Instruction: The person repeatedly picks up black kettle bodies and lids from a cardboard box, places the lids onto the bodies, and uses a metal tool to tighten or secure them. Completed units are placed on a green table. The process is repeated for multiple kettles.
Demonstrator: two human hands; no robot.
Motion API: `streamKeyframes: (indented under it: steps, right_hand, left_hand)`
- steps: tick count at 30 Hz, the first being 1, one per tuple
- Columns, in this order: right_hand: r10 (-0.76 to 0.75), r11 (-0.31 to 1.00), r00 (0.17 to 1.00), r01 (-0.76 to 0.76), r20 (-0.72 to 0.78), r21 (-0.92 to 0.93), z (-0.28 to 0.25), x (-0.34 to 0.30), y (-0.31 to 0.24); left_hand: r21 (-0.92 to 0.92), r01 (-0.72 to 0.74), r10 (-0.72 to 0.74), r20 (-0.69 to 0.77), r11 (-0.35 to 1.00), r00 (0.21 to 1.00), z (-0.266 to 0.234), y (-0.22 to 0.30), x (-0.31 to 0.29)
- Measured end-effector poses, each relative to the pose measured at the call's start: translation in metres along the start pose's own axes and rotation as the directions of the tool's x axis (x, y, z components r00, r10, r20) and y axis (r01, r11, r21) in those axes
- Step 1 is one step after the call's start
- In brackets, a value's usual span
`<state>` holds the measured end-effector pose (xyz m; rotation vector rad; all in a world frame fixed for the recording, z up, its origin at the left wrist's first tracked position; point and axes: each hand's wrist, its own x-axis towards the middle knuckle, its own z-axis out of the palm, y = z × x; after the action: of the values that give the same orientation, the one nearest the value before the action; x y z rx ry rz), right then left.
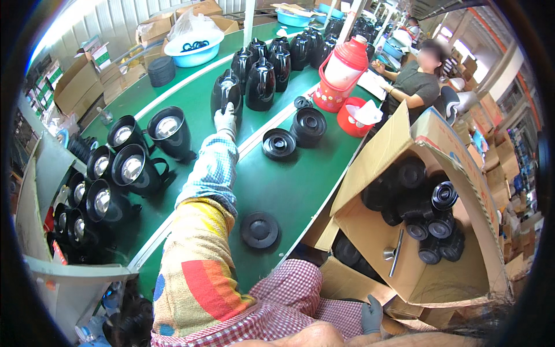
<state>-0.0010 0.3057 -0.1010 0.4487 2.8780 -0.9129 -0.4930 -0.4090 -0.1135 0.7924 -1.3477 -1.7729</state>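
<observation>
My left hand (225,120), in a grey glove, reaches across the green table with its fingers closed on the handle side of a glossy black vacuum jug (218,92). The jug stands upright on the table. Just right of it stands another black jug (261,87), with several more behind. My right hand (372,316), also in a grey glove, is low beside my checked apron (341,315), near the carton flaps. Its fingers are mostly hidden, so I cannot tell whether it holds anything.
Open-topped black jugs (136,165) lie along the left. Black round lids (278,143) and a black disc (259,230) rest on the table. A red-and-white flask (341,75) stands near a seated person (419,81). An open carton (376,231) with black parts is at right.
</observation>
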Motion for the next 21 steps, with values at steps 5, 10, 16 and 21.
streamKeyframes:
  steps: [5, 10, 16, 21]
  right_hand:
    - [-0.046, 0.997, 0.998, 0.048, -0.033, 0.056, 0.006, -0.006, 0.052]
    - [0.026, 0.999, 0.999, -0.024, -0.039, 0.037, 0.012, -0.018, 0.052]
    - [-0.057, 0.996, 0.998, 0.057, 0.002, -0.075, 0.000, 0.001, 0.012]
    - [-0.084, 0.993, 0.996, 0.087, -0.034, 0.084, -0.002, 0.000, 0.003]
  left_hand:
    - [0.096, 0.090, -0.106, 0.180, 0.991, 0.978, 0.002, -0.003, -0.007]
    - [0.624, -0.719, 0.512, 0.529, 0.304, 0.676, -0.072, 0.091, -0.103]
    - [0.854, -0.467, 0.450, 0.518, -0.229, 0.728, -0.177, 0.155, -0.080]
    - [0.691, -0.707, 0.509, 0.668, -0.154, 0.542, -0.172, 0.158, -0.084]
